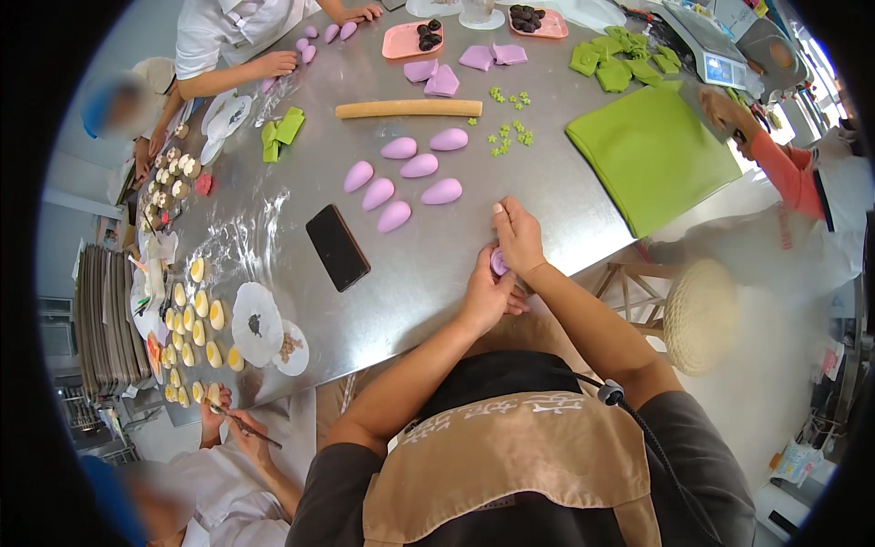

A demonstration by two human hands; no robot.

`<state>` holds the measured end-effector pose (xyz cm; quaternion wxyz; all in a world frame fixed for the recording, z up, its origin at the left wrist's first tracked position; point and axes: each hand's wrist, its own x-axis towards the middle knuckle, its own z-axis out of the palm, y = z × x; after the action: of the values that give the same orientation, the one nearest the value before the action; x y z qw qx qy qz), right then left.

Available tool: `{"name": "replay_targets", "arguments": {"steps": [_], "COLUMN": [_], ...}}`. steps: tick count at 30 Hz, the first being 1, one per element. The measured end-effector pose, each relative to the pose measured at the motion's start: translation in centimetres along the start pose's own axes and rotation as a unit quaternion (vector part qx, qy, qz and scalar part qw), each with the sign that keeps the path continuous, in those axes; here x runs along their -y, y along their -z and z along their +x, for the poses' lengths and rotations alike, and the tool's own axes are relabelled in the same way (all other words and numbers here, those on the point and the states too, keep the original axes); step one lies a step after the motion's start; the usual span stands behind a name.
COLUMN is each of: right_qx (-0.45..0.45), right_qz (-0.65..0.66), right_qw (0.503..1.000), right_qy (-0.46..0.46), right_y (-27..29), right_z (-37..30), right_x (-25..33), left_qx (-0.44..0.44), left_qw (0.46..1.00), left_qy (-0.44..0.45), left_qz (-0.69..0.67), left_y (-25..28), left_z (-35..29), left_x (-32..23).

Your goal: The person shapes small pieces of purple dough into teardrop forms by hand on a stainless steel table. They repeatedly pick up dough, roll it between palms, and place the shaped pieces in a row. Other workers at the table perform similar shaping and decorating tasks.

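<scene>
At the table's near edge my hands meet around a small piece of lilac dough [498,263], mostly hidden between them. My left hand [486,296] wraps it from below and the left, fingers closed. Pressed against its right side is my right hand [519,241], with fingers curled together and the thumb upward. Just beyond my hands lie several smooth lilac dough drops [442,191], each with a rounded end and a pointed one. A wooden rolling pin [408,109] rests crosswise behind them.
A black phone [337,247] lies left of the drops. To the right are a green dough sheet [652,159] and a co-worker's hand with a blade. Green pieces [620,59], pink trays [401,41] and a scale [715,64] stand farther back. Co-workers handle pastries at left; a stool [700,317] stands right.
</scene>
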<state>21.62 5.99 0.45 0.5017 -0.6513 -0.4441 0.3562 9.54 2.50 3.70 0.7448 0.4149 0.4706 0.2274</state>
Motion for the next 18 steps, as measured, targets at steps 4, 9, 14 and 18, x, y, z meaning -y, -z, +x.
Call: {"name": "replay_targets", "arguments": {"steps": [4,9,14,18], "right_qx": [0.013,-0.054,0.044,-0.034], "right_qz": [-0.033,-0.124,0.049,-0.112], "right_qw": [0.999,0.978,0.992,0.989], "right_qy": [-0.024,0.159,-0.11,0.09], "right_y": [-0.3,-0.8,-0.2,-1.2], "right_z": [-2.9,-0.1,-0.5,-2.9], "right_x": [0.9,-0.8,0.7,-0.7], "left_qx": [0.012,-0.001,0.012,0.009], "left_qw": [0.98,0.992,0.995,0.971], "left_qy": [-0.1,-0.039,-0.056,-0.099], "left_qz": [0.169,0.116,0.079,0.216], "left_y": [1.1,0.6,1.0,1.4], "left_z": [-0.1,0.0,0.7,-0.3], "left_x": [1.8,-0.1,1.6,1.8]}}
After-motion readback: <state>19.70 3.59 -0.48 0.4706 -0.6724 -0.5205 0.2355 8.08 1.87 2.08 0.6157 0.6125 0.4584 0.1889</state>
